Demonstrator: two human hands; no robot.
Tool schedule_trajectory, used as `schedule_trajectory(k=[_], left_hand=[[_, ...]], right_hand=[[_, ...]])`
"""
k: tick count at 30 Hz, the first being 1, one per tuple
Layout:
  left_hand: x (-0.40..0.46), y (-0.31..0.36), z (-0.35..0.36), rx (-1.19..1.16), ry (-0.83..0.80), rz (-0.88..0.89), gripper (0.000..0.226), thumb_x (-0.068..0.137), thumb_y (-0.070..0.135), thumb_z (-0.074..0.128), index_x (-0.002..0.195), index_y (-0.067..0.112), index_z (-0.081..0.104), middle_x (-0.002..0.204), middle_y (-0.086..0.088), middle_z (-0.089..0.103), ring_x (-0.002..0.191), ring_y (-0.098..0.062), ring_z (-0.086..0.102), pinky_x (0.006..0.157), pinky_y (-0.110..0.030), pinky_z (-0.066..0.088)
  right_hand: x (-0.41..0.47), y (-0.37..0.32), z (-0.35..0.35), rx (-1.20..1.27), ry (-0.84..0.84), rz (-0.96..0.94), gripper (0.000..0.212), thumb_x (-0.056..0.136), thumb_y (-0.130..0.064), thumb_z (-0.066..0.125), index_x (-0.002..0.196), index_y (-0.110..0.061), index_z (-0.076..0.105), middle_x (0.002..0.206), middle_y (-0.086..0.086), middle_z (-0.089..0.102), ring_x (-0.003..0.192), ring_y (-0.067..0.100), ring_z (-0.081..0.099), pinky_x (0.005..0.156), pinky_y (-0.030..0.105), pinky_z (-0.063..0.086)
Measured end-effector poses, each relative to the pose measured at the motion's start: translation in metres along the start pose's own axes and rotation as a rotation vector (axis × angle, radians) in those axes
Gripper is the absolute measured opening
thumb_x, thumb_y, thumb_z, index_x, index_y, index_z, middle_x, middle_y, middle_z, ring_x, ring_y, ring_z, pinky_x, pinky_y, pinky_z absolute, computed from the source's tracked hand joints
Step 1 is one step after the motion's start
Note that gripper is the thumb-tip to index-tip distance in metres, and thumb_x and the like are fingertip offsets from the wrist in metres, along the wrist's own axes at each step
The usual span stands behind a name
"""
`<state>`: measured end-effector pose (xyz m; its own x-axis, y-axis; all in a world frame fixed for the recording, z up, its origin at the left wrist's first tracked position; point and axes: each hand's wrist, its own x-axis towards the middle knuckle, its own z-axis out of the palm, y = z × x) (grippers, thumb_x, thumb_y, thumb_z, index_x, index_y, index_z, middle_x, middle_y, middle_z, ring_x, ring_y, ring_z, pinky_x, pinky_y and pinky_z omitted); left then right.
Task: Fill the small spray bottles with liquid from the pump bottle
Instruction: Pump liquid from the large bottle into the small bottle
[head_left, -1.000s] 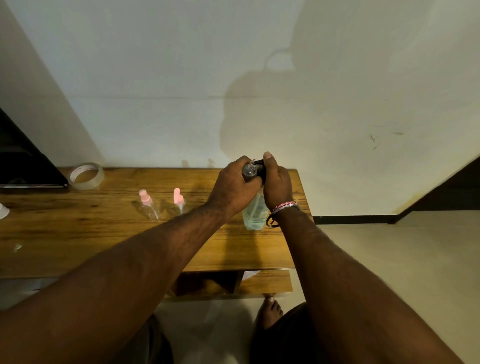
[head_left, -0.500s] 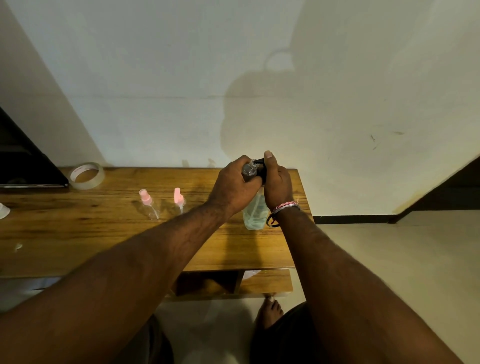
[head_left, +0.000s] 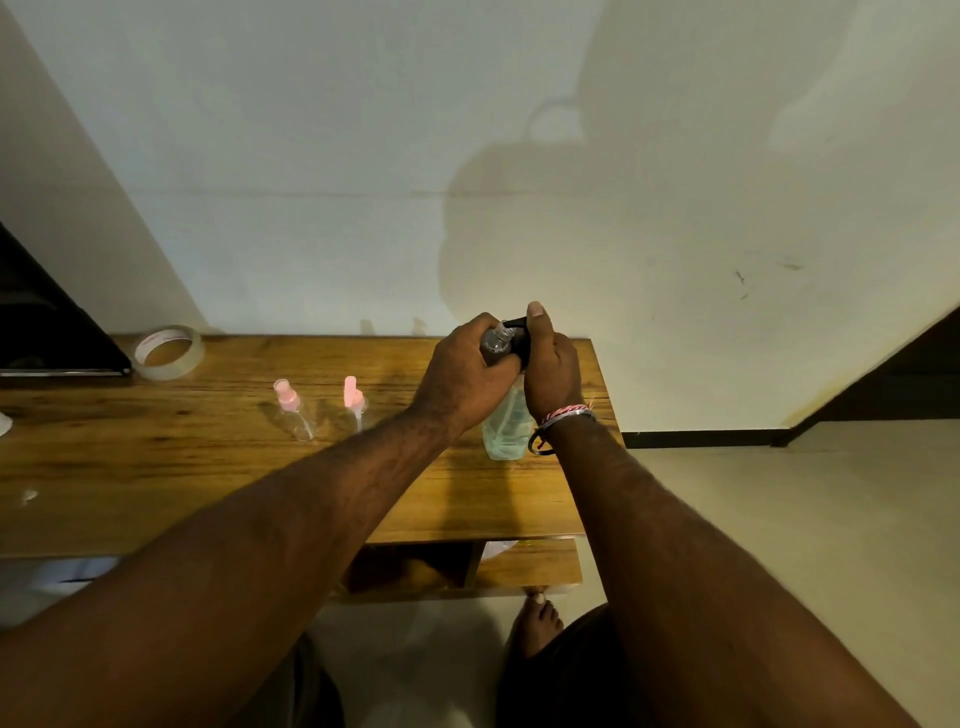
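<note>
A clear pump bottle (head_left: 506, 428) of pale green liquid stands at the right end of the wooden table (head_left: 208, 483). My right hand (head_left: 551, 366) wraps its black pump head (head_left: 519, 335), thumb up on top. My left hand (head_left: 467, 376) holds a small clear spray bottle (head_left: 496, 340), uncapped, with its mouth at the pump's nozzle. One small bottle with a pink cap (head_left: 293, 410) lies on the table further left. Beside it lies a loose pink spray top (head_left: 354, 397) with its tube.
A roll of clear tape (head_left: 167, 352) sits at the table's back left by a dark flat object (head_left: 47, 332). The wall runs right behind the table. A lower shelf (head_left: 524, 566) and my bare foot (head_left: 537, 618) show below the front edge.
</note>
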<state>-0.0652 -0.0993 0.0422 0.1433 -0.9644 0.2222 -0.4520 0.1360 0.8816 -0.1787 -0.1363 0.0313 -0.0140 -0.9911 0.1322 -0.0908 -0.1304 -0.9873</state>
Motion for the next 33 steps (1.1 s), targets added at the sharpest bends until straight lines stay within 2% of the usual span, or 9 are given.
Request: schedule_trajectory(k=[3,8,13,16,19,24,26,30,33], left_hand=[[0.0000,-0.0021,-0.0005,0.005,-0.001,0.009,0.010,0.095,0.019,0.074,0.101,0.017,0.067,0.088,0.002,0.072,0.080,-0.015,0.068,0.065,-0.029,0.056],[-0.0006,-0.0039,0.0011,-0.026,0.007,0.002,0.009,0.095,0.018,0.073,0.102,0.017,0.067,0.088,0.001,0.073,0.080,-0.016,0.069,0.068,-0.036,0.060],[0.0007,-0.0008,0.0010,-0.044,0.011,-0.004,0.008,0.095,0.019,0.073,0.098,0.019,0.066,0.085,0.003,0.072,0.075,-0.012,0.067,0.063,-0.027,0.057],[0.0017,0.0001,-0.0003,-0.035,0.000,0.002,0.008,0.094,0.018,0.073,0.097,0.019,0.065,0.083,0.004,0.070,0.071,-0.007,0.063,0.059,-0.017,0.049],[0.0021,-0.0006,-0.0003,-0.025,-0.002,0.000,0.009,0.093,0.018,0.074,0.097,0.019,0.065,0.083,0.004,0.070,0.072,-0.007,0.063,0.059,-0.018,0.049],[0.0014,-0.0041,0.0008,-0.011,0.006,-0.015,0.009,0.093,0.017,0.073,0.095,0.020,0.065,0.082,0.004,0.069,0.073,-0.012,0.064,0.061,-0.029,0.052],[0.0013,-0.0044,0.0013,-0.003,0.007,-0.009,0.009,0.093,0.017,0.073,0.095,0.020,0.065,0.083,0.004,0.069,0.075,-0.012,0.064,0.062,-0.031,0.053],[0.0013,-0.0044,0.0017,0.014,0.002,0.007,0.010,0.092,0.020,0.074,0.098,0.019,0.066,0.087,0.002,0.071,0.081,-0.019,0.068,0.070,-0.046,0.060],[0.0023,-0.0039,0.0021,-0.003,0.016,-0.010,0.010,0.093,0.021,0.074,0.098,0.018,0.066,0.086,0.003,0.072,0.080,-0.017,0.069,0.071,-0.045,0.060]], right_hand=[[0.0008,0.0012,0.0010,0.000,-0.008,-0.002,0.076,0.093,-0.068,0.042,0.084,0.000,0.074,0.082,0.020,0.074,0.083,0.031,0.070,0.072,0.034,0.054],[0.0001,0.0008,0.0006,0.015,-0.002,0.000,0.070,0.095,-0.063,0.042,0.083,-0.002,0.076,0.081,0.016,0.075,0.084,0.031,0.071,0.072,0.031,0.053],[0.0005,0.0006,0.0002,0.024,-0.019,-0.002,0.067,0.095,-0.062,0.041,0.079,-0.007,0.076,0.076,0.010,0.075,0.075,0.015,0.068,0.070,0.028,0.052],[0.0003,0.0015,0.0009,0.018,-0.006,-0.012,0.068,0.096,-0.058,0.041,0.080,-0.002,0.075,0.076,0.013,0.074,0.072,0.012,0.066,0.069,0.023,0.050],[0.0012,0.0014,0.0007,0.019,-0.002,-0.008,0.064,0.098,-0.053,0.042,0.078,-0.001,0.074,0.074,0.014,0.073,0.071,0.012,0.065,0.069,0.022,0.050],[0.0045,0.0019,0.0008,-0.033,0.008,-0.040,0.061,0.099,-0.048,0.040,0.080,0.000,0.074,0.076,0.014,0.073,0.070,0.017,0.066,0.061,0.020,0.047],[0.0046,0.0026,0.0003,-0.039,0.016,-0.038,0.062,0.099,-0.048,0.039,0.082,0.000,0.075,0.077,0.015,0.074,0.072,0.016,0.066,0.063,0.023,0.048],[0.0047,0.0050,-0.0005,-0.007,-0.014,-0.030,0.063,0.099,-0.051,0.040,0.082,-0.002,0.075,0.077,0.013,0.074,0.074,0.017,0.067,0.068,0.027,0.051],[0.0044,0.0055,-0.0008,0.006,-0.031,-0.030,0.068,0.096,-0.061,0.040,0.083,-0.004,0.076,0.080,0.012,0.076,0.082,0.026,0.071,0.075,0.031,0.054]])
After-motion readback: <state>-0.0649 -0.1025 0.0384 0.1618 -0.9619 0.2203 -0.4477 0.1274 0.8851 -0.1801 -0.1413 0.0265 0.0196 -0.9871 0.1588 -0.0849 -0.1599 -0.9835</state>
